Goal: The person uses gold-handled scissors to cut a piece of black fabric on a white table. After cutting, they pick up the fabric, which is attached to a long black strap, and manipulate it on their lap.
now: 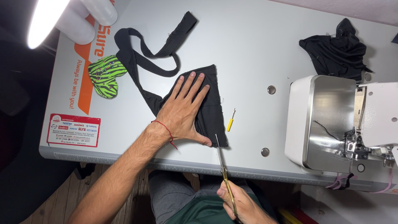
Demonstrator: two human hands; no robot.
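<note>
With the left hand [184, 114] pressing spread fingers flat on the black fabric [209, 112], the right hand [240, 203], its fingers closed around the scissors [222, 159], would do best to cut slowly along the near edge.

Green zebra-striped pincushion [105, 76], yellow seam ripper [230, 123], crumpled black cloth [336, 52], white sewing machine [331, 124], lamp [45, 16].

Left hand [184, 112] at frame centre, palm down, flat, fingers spread slightly and pointing to the upper right, forearm running in from the lower left, thin red cord around the wrist. Right hand [242, 205] at the bottom edge, right of centre, fingers curled closed, knuckles up.
</note>
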